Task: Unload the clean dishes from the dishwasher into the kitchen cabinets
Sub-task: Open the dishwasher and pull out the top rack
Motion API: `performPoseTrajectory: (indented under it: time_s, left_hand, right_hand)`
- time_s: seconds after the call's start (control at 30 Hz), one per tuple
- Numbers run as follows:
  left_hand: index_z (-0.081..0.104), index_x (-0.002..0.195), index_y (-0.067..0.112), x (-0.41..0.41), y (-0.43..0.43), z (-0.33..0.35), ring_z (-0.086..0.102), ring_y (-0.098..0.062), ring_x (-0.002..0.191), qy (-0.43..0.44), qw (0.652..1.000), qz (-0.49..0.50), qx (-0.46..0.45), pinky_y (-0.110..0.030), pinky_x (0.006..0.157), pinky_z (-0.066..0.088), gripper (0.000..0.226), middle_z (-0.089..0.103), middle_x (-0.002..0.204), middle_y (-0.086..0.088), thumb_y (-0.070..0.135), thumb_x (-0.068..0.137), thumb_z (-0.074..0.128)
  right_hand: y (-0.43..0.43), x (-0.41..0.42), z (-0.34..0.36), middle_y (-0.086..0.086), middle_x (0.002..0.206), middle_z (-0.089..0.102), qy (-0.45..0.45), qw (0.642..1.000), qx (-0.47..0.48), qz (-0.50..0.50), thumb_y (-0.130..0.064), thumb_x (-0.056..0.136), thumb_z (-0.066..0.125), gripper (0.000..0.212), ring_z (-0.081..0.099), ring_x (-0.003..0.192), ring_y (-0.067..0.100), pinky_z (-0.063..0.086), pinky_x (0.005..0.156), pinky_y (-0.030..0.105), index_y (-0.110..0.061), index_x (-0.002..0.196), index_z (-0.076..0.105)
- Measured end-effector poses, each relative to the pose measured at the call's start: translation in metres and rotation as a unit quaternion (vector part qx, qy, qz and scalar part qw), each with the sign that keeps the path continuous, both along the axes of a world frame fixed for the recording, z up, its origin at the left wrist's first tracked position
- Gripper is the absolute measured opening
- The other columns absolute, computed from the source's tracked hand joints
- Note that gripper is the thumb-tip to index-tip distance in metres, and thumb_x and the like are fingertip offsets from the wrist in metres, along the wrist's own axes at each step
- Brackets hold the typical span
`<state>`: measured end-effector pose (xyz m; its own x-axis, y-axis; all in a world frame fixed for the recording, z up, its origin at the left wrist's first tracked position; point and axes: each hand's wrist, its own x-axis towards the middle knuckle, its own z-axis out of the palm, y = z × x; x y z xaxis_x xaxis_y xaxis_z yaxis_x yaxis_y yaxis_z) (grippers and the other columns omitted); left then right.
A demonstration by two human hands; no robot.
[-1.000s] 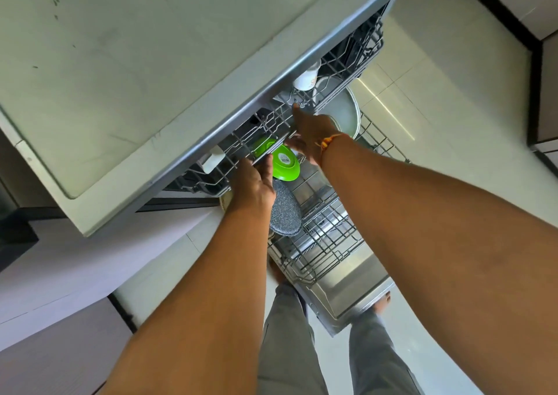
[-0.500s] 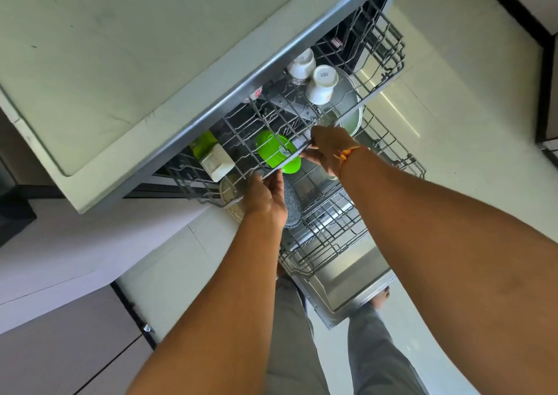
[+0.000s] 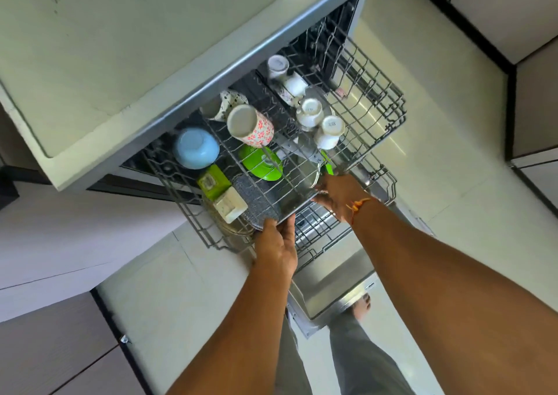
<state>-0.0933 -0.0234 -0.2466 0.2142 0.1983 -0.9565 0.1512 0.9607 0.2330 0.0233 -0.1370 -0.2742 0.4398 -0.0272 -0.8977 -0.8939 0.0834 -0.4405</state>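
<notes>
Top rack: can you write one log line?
step: upper rack out | left hand: holds rack front | right hand: holds rack front | inside: floral cup, blue bowl

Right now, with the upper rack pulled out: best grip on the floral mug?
I'd pinch the floral mug by its patterned wall, coming from above, fingers across its width. It leans in the upper rack with its round white end up, and no handle shows.
</notes>
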Motion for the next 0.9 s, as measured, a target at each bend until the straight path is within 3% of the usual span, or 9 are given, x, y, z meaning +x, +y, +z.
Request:
performPoseTrajectory:
  time_s: [0.13,0.23,0.37,0.43,0.5,0.6,0.73,0.9]
  left_hand:
    - [0.050,0.121,-0.008,-0.008,-0.008,-0.005,0.075,-0.025,0.078,0.001,1.000,0.012,-0.001,-0.027,0.067,0.062,0.032,0.067,0.095,-0.022,0.017,0.100,0.051]
    - [0.052,0.118,-0.007,-0.016,-0.011,-0.005,0.075,-0.026,0.076,0.006,1.000,0.015,-0.009,-0.026,0.056,0.059,0.030,0.068,0.090,-0.023,0.018,0.101,0.051]
    - [0.054,0.111,-0.007,-0.023,-0.021,0.002,0.074,-0.027,0.078,-0.001,1.000,0.012,-0.016,-0.026,0.058,0.060,0.027,0.071,0.079,-0.021,0.018,0.101,0.052]
    - [0.056,0.107,-0.009,-0.026,-0.027,0.005,0.073,-0.028,0.083,-0.010,1.000,0.005,-0.023,-0.026,0.059,0.060,0.025,0.070,0.081,-0.020,0.015,0.100,0.052]
    - [0.056,0.106,-0.009,-0.030,-0.032,0.004,0.071,-0.028,0.088,-0.009,0.999,0.004,-0.030,-0.028,0.062,0.061,0.025,0.068,0.088,-0.020,0.014,0.099,0.052]
    - [0.056,0.107,-0.010,-0.035,-0.040,0.003,0.072,-0.028,0.088,-0.014,0.999,0.002,-0.032,-0.030,0.069,0.062,0.024,0.069,0.089,-0.021,0.013,0.099,0.052]
    - [0.057,0.104,-0.009,-0.041,-0.048,0.002,0.073,-0.027,0.085,-0.003,1.000,0.000,-0.022,-0.033,0.074,0.061,0.026,0.070,0.089,-0.021,0.016,0.100,0.051]
    - [0.058,0.098,-0.010,-0.057,-0.062,0.002,0.072,-0.028,0.081,0.012,0.999,0.012,-0.035,-0.033,0.070,0.061,0.027,0.070,0.078,-0.021,0.016,0.100,0.053]
  right_hand:
    - [-0.009,-0.010,-0.002,0.019,0.108,0.068,-0.003,1.000,-0.019,0.018,-0.005,0.094,0.060,0.024,0.070,0.065,0.020,0.055,0.052,0.024,0.004,0.115,0.059]
    - [-0.014,-0.016,-0.003,0.017,0.094,0.067,-0.008,0.999,-0.033,0.021,-0.004,0.093,0.059,0.018,0.068,0.056,0.018,0.053,0.049,0.022,0.008,0.107,0.062]
    - [-0.023,-0.024,0.005,0.016,0.083,0.063,-0.002,1.000,-0.010,-0.001,-0.002,0.095,0.056,0.005,0.063,0.063,0.021,0.056,0.048,0.026,0.002,0.093,0.058]
    - [-0.028,-0.026,0.006,0.015,0.086,0.061,0.002,1.000,-0.010,-0.003,0.001,0.095,0.053,0.010,0.064,0.069,0.022,0.061,0.064,0.033,0.000,0.085,0.056]
    - [-0.032,-0.028,0.004,0.017,0.099,0.061,0.006,1.000,-0.025,0.000,0.002,0.095,0.051,0.007,0.064,0.075,0.023,0.061,0.077,0.039,-0.001,0.090,0.055]
    - [-0.039,-0.031,0.004,0.018,0.109,0.059,0.012,1.000,-0.025,0.004,0.000,0.096,0.051,0.004,0.064,0.077,0.023,0.060,0.071,0.034,-0.001,0.095,0.055]
    - [-0.047,-0.038,0.006,0.014,0.093,0.059,0.017,1.000,-0.014,0.004,-0.001,0.097,0.054,0.024,0.062,0.085,0.024,0.062,0.064,0.033,0.004,0.120,0.053]
    - [-0.060,-0.057,0.005,0.010,0.085,0.061,0.023,0.999,-0.029,0.010,-0.006,0.098,0.054,0.019,0.061,0.069,0.018,0.060,0.068,0.031,-0.001,0.117,0.056]
